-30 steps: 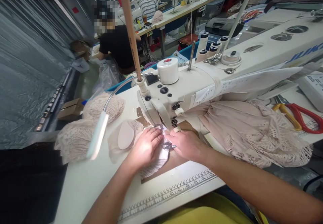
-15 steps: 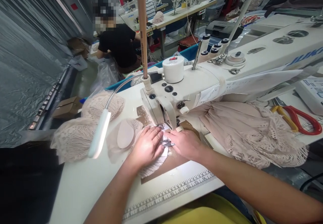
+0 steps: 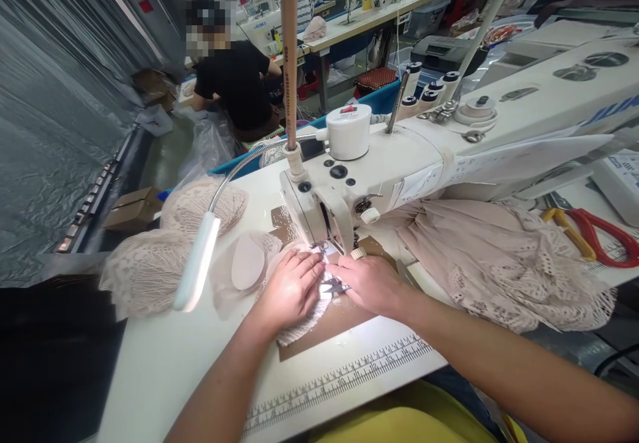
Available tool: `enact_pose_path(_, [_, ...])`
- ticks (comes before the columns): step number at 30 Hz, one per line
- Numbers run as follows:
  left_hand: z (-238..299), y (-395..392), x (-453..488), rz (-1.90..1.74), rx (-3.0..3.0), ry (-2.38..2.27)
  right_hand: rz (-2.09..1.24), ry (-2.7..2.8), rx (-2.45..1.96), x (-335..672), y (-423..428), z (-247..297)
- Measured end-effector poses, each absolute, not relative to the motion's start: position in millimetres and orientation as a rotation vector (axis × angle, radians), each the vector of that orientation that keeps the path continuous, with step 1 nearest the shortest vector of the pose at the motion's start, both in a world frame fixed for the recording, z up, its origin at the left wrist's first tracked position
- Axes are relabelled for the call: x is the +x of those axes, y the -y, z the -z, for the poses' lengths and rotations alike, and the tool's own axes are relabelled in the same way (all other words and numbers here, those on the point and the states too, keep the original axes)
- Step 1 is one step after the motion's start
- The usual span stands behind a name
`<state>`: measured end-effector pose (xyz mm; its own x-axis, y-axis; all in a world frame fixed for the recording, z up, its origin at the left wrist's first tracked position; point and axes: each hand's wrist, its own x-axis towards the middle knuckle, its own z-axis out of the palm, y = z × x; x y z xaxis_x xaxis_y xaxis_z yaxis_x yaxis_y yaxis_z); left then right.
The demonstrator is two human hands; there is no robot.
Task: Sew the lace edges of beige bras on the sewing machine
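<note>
My left hand (image 3: 294,287) lies flat on a pale lace piece (image 3: 302,328), its fingers stretched toward the needle area of the white sewing machine (image 3: 309,210). Thread snips (image 3: 333,288) are held in my right hand (image 3: 372,283), with the fingers curled round them. Their blades stick out to the left over the lace, close to my left thumb. The snips' grip is hidden under my palm. Both hands rest just in front of the machine head, and the needle itself is hard to make out.
Left of the machine lie a sheer piece with an oval pad (image 3: 248,263), lace cups (image 3: 150,273) and a lit lamp (image 3: 200,267). Gathered beige fabric (image 3: 464,243) and red-and-yellow scissors (image 3: 609,237) are on the right. A ruler strip (image 3: 344,386) runs along the front edge. Beyond sits a co-worker (image 3: 234,90).
The view has shifted slightly. My right hand and the snips sit a little further right from my left thumb. My left hand stays on the lace, nearly still.
</note>
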<state>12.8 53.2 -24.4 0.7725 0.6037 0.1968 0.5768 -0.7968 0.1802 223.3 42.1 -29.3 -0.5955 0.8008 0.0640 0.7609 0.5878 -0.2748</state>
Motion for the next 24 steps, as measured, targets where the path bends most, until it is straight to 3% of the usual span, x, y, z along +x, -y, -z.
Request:
enact_pose_path(9, [23.5, -56.1, 14.5, -0.356, 2.84, -1.05, -0.287, 2.585, -1.48, 217.4, -41.2, 27.4])
enact_pose_path(24, [28.1, -53.6, 13.2, -0.384, 2.802, -1.03, -0.287, 2.598, -1.399, 220.5, -40.2, 29.9])
